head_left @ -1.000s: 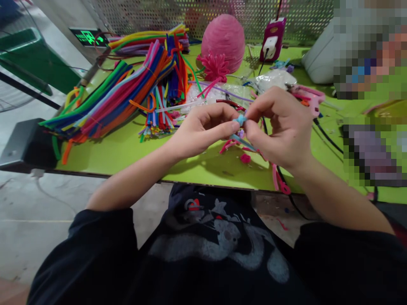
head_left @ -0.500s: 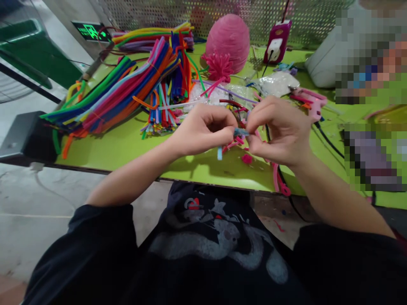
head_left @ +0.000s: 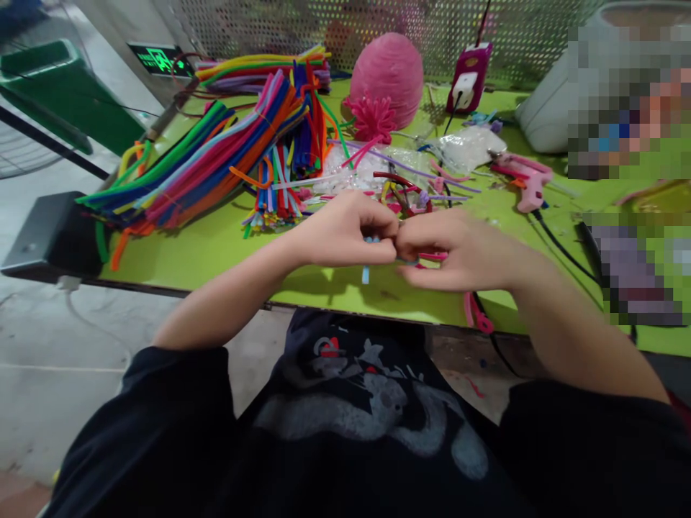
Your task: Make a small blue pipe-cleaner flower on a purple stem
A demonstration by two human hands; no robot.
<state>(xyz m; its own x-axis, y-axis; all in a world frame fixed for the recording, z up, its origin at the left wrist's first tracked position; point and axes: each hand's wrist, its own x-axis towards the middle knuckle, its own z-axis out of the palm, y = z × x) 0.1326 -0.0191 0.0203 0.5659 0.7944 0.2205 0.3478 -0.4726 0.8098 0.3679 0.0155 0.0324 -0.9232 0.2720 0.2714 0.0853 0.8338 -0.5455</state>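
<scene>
Close together above the near part of the green table are my left hand (head_left: 345, 234) and my right hand (head_left: 464, 248), their fingertips touching or nearly so. A short light blue pipe cleaner (head_left: 366, 275) is pinched in my left hand, one end hanging below the thumb. My right hand's curled fingers are closed on another bit of the light blue fuzz, which shows between thumb and forefinger; its fingers are slightly smeared. Most of the pipe cleaner is hidden by the fingers. Pink pipe cleaner scraps (head_left: 432, 257) lie behind and beneath the right hand.
Bundles of coloured pipe cleaners (head_left: 216, 169) cover the table's left side. A pink wound ball (head_left: 387, 75) stands at the back, beside a purple power socket (head_left: 469, 79). A pink glue gun (head_left: 532, 187) with a black cord lies right. A black box (head_left: 54, 234) sits at the left edge.
My right hand has turned over and come lower and nearer to my left hand, its fingers now curling in. The light blue piece is more hidden between the hands.
</scene>
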